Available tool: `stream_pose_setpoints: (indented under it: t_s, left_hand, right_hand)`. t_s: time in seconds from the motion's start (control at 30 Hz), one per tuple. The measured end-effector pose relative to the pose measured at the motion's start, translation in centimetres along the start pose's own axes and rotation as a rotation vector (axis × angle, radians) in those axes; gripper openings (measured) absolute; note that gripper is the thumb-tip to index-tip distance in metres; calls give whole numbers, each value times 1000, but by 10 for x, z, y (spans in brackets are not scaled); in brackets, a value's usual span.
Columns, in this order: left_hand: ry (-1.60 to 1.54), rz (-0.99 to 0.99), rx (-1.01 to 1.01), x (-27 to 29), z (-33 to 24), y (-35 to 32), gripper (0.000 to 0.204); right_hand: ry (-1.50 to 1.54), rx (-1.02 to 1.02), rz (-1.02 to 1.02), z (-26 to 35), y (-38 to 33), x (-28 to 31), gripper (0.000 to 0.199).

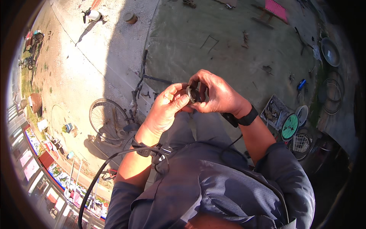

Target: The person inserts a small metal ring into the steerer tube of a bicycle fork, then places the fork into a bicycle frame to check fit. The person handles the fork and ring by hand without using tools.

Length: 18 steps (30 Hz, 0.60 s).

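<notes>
both hands met at chest height over the lap. ring (191, 94) sat between them, pinched by left hand (164, 110) thumb and forefinger, right hand (215, 95) curled closed round its far side. its open face tilted toward the left hand. bicycle wheel (106, 120) lay well left, below.

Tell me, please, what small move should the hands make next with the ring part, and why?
Probably turn the small dark ring slowly between the fingertips to check it. Both the left hand and the right hand pinch it at its edges, raised above the bicycle.
</notes>
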<state>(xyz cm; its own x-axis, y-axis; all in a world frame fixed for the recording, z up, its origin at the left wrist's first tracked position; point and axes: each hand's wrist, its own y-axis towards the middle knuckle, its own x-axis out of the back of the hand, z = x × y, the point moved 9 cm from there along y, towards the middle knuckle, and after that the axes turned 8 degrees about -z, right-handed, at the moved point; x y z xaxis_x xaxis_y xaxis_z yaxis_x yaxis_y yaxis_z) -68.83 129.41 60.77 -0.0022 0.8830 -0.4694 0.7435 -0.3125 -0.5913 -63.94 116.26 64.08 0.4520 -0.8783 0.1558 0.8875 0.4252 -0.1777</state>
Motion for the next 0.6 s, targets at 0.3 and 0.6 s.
stream_pose_setpoints:
  t_s: [0.3, 0.6]
  left_hand:
    - [-249, 293, -21, -14, -80, -14, 52]
    - [-336, 449, 9, -33, -112, 8, 55]
  right_hand:
    - [77, -61, -264, 49, -18, 47, 79]
    - [-91, -565, -642, -104, -152, 133, 61]
